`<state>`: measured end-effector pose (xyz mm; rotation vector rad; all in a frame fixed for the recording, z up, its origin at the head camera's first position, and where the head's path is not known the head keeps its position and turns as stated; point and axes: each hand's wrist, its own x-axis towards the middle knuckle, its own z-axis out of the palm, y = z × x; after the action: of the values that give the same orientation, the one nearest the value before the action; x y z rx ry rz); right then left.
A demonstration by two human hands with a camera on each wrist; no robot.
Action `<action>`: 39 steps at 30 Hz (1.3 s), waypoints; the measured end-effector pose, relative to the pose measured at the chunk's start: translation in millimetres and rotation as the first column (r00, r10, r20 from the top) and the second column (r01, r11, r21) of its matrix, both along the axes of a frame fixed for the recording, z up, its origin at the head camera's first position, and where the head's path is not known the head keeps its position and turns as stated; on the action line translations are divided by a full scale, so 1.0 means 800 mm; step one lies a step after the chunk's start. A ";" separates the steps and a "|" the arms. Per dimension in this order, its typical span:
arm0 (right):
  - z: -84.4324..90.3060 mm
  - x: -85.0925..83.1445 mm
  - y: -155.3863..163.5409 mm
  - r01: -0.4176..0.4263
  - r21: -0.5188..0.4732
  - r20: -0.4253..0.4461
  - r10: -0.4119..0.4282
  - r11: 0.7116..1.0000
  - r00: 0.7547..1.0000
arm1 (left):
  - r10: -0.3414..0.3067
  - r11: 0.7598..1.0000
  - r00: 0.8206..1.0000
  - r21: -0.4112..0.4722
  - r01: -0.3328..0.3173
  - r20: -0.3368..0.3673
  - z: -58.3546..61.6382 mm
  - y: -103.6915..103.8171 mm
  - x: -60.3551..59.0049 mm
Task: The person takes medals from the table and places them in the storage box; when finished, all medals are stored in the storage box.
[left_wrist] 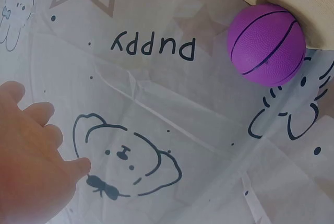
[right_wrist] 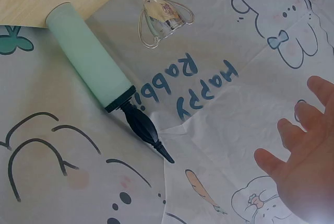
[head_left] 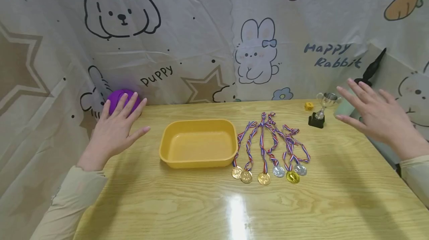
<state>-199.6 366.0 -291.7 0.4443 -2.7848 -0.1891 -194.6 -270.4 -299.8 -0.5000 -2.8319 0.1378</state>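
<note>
My left hand hovers with spread fingers at the left, overlapping a purple ball in the head view. That purple ball has black seams like a basketball in the left wrist view. My right hand is raised at the right, fingers apart and holding nothing. It partly hides a pale green hand pump with a black nozzle. Left of it stands a small silver trophy cup on a black base. Between the hands are a yellow tray and several medals on striped ribbons.
A small yellow die lies behind the trophy near the back wall. The wooden table meets a printed cloth at the back and left. The table's right edge runs beneath my right forearm.
</note>
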 end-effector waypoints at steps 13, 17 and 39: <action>0.000 -0.004 -0.002 0.010 0.016 -0.003 -0.010 1.000 1.000 | 0.015 1.000 1.000 -0.007 -0.015 0.019 0.002 -0.001 -0.003; 0.001 -0.006 -0.005 0.046 0.011 -0.019 -0.046 0.999 0.999 | -0.008 0.999 1.000 0.038 0.008 0.020 -0.002 -0.001 -0.004; -0.033 -0.008 -0.027 0.213 -0.857 0.328 0.180 0.469 0.927 | -0.088 0.740 0.964 0.665 -0.105 0.251 -0.066 0.001 -0.050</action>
<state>-206.2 344.8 -317.8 0.1609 -2.7170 1.4659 -234.5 -269.5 -352.5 -0.3451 -2.8454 -1.0050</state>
